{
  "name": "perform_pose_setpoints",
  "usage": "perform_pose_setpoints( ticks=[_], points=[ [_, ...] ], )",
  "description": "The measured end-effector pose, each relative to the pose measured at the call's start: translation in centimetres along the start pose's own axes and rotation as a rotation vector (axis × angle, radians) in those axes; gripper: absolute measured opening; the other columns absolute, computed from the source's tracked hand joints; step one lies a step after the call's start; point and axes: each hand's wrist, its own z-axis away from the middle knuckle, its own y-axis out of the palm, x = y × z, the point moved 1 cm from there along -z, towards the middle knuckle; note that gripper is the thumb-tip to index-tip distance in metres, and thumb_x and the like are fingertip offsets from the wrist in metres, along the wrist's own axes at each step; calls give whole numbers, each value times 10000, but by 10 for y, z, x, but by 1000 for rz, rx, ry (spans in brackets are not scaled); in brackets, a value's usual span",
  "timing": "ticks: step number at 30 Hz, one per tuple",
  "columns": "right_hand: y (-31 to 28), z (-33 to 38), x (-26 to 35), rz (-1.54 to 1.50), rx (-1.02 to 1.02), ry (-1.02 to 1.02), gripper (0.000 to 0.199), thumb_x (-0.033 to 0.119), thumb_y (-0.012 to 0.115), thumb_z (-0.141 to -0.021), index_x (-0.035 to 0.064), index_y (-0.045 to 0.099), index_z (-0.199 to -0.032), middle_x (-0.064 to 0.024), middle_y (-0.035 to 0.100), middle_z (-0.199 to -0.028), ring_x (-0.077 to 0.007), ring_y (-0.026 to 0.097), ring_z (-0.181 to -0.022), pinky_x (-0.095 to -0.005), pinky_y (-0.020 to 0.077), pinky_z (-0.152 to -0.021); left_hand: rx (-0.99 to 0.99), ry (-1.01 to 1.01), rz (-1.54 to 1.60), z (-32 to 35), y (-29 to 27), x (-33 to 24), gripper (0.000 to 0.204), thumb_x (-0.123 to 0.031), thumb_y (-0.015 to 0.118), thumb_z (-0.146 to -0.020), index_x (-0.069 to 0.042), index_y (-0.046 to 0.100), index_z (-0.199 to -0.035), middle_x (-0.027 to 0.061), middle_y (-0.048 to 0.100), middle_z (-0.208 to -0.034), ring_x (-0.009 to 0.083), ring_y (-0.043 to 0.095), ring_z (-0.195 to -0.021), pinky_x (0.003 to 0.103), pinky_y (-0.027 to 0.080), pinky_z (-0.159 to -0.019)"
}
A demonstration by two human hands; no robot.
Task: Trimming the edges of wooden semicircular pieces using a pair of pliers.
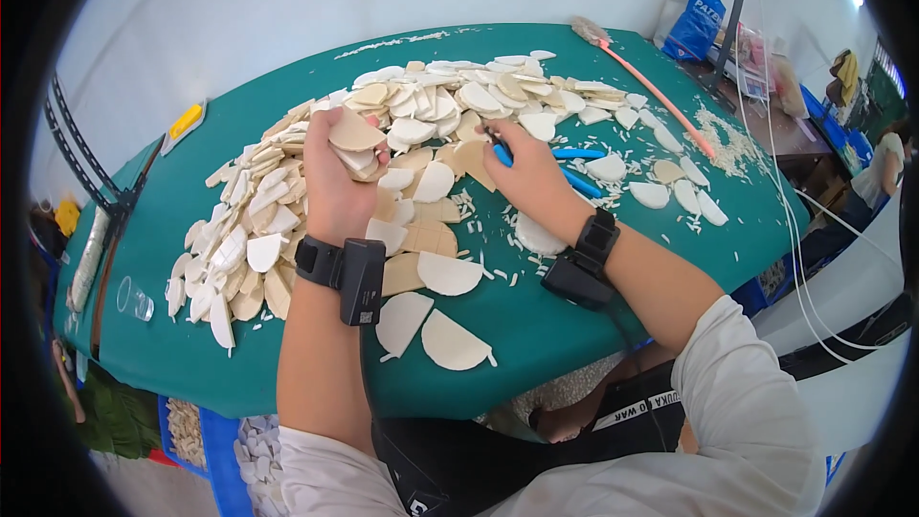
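Though right fingers (pixel 520 137) half-hide blue pliers (pixel 579 153) they clamp | left fingers (pixel 320 141) clamp pale pieces (pixel 356 134)

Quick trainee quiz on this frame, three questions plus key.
1. Which hand holds the blue-handled tool?
2. True or false: the clear cup is farther left on the table than the long-handled brush.
3. Pick one. The left hand holds:
A) the long-handled brush
B) a stack of flat pieces
C) the clear cup

Key:
1. The right hand
2. True
3. B
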Motion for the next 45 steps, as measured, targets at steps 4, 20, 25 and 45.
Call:
perform_pose_setpoints(
  ticks=[4,20,25,45],
  points=[
    [-16,-3,-4,-455,39,393,329,174,590,-972,-4,608,-1248,-85,626,-800,-142,642,-701,-309,503,-606,168,-72,-326,11,10,10,241,-205,588,-926,-36,505,-1077,147,631,-900,296,672,-801,419,595,-723],
    [-20,1,9,-1079,-76,483,292,125,661,-978,-20,524,-1192,-100,627,-896,-163,622,-662,-333,511,-541,398,-418,-516,30,40,36,325,-393,577,-1022,-92,552,-1143,43,592,-799,171,608,-604,347,502,-523],
    [-16,5,13,-992,-63,424,308,150,704,-963,-12,537,-1165,-54,609,-801,-123,598,-647,-289,483,-549,389,-318,-566,36,46,42,357,-384,687,-977,-79,566,-1119,21,577,-764,162,588,-552,312,476,-466],
    [-24,4,5,-128,-58,100,360,315,678,-970,-38,642,-914,-147,609,-712,-227,501,-600,-355,449,-590,348,-8,-524,27,45,29,251,-302,658,-992,-53,659,-966,3,555,-772,112,558,-592,270,454,-515]
  ],
)
